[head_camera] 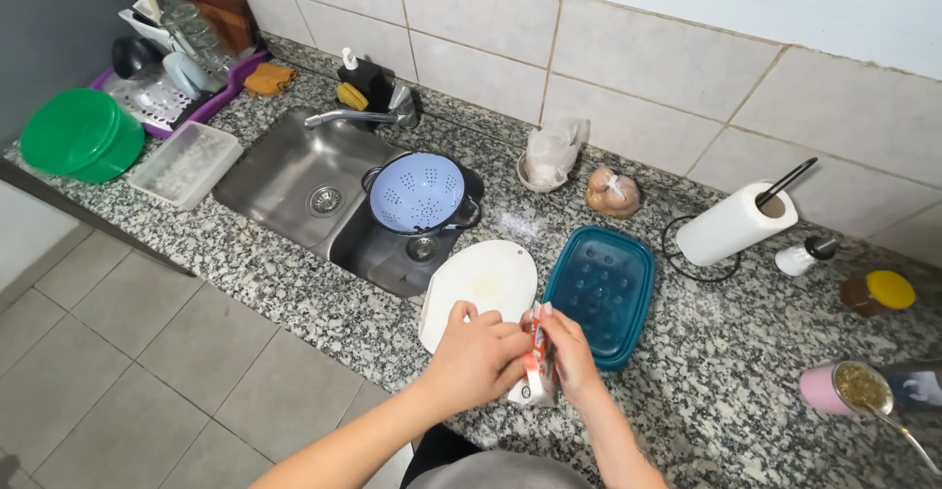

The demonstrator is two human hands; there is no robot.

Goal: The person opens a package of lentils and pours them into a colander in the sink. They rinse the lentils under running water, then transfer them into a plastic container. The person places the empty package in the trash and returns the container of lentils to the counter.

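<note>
Both hands, left hand [478,352] and right hand [572,352], pinch the small red-and-white packet [538,363]; grip close beside its top edge, over the near worktop [294,273].

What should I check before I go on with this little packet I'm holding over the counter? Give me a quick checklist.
1. Grip on the small red and white packet: ok; left hand and right hand both pinch it.
2. Packet open or sealed: cannot tell; fingers cover its top.
3. White cutting board within reach and bare: ok; it lies just beyond the hands, overhanging the sink edge.
4. Blue container lid clear of the hands: ok; it lies flat to the right of the board.
5. Colander ready: ok; it sits in a pot in the sink.
6. Tap off: ok; no water visible.
</note>
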